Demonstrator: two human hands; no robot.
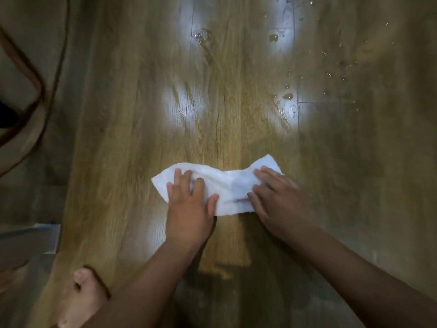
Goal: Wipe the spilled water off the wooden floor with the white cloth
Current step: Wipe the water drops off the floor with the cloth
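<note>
White cloth is seen lying spread on the wooden floor, a little bunched in its middle. It is pressed down by both hands: the left hand is laid on its left half and the right hand on its right half. Each hand has its fingers straight and spread, so nothing is gripped or pinched.

Spilled water is found well beyond the cloth, on the side away from the person. One small puddle lies far ahead of the cloth, and many drops are scattered ahead of it and to its right. No water can be made out just beside the cloth.

The step in hand is judged to be a wiping stroke, with most of the spill not yet reached. For the next move, the cloth should probably be pushed forward and to the right under steady flat pressure, so that the drops are soaked up and not smeared. A bare foot is seen behind the cloth, to its left.
</note>
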